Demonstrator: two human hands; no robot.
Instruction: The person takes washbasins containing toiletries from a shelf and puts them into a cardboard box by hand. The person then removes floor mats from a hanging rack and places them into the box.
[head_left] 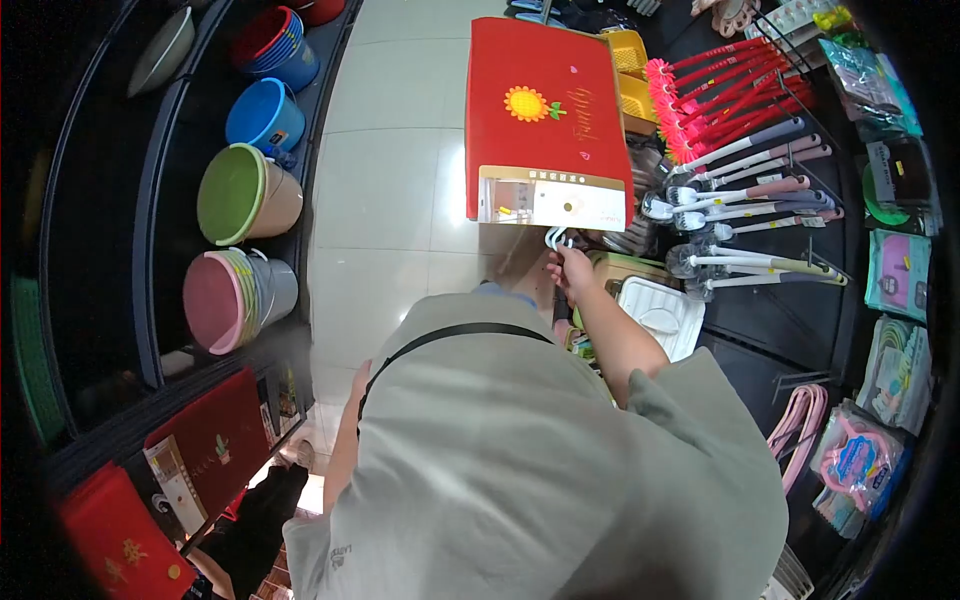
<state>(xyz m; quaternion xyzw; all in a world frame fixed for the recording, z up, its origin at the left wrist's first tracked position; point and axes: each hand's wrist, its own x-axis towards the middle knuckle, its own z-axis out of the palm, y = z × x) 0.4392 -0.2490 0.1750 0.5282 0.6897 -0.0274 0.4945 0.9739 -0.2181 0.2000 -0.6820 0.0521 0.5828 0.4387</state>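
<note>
My right hand (pixel 570 272) reaches forward, its fingers curled around white plastic hooks (pixel 557 238). These hooks sit at the near edge of a red floor mat (pixel 520 140) with a sunflower and lettering on it. A gold and clear card header (pixel 555 200) runs along that edge of the mat. My left hand (pixel 362 378) hangs low by my side, mostly hidden behind my shirt, and its fingers do not show.
Buckets (pixel 252 195) line the dark shelf on the left, above more hanging red mats (pixel 215 440). Brushes (pixel 740 190) hang on the right rack, near a white lidded box (pixel 660 315) and packaged goods (pixel 900 275). Tiled floor (pixel 385 200) runs between. Another person's dark clothing (pixel 255 530) shows lower left.
</note>
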